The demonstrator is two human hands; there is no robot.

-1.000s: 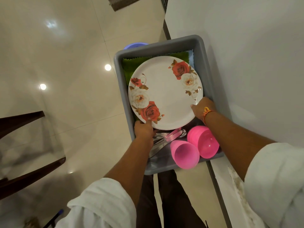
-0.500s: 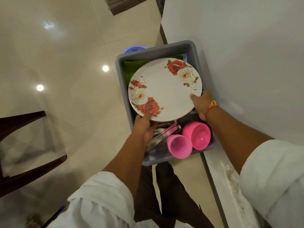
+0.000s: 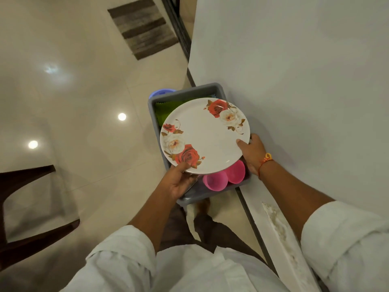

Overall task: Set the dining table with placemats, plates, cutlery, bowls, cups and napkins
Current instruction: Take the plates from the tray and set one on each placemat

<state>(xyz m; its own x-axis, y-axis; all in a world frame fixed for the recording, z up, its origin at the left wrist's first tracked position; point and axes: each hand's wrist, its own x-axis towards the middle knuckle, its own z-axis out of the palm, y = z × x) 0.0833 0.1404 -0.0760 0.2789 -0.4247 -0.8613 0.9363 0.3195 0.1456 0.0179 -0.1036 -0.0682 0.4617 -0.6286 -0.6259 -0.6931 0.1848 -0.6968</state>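
A white plate (image 3: 207, 137) with red and white roses hangs tilted above a grey tub (image 3: 185, 95). My left hand (image 3: 179, 180) grips its near rim, thumb on top. My right hand (image 3: 251, 151) holds the right rim the same way. Under the plate, inside the tub, lie a pink cup (image 3: 214, 182) and a pink bowl (image 3: 236, 172) on their sides. A green cloth (image 3: 166, 108) shows at the tub's far end. The cutlery in the tub is hidden by the plate and my left hand.
A white wall (image 3: 294, 81) rises close on the right. The tub sits on a blue stool (image 3: 160, 92) on the glossy tiled floor. A dark chair (image 3: 25, 207) stands at the left, a striped mat (image 3: 143, 28) lies farther off.
Both hands have lifted the plate out of the tub and toward me. It now covers the cutlery and part of the pink cup and bowl.
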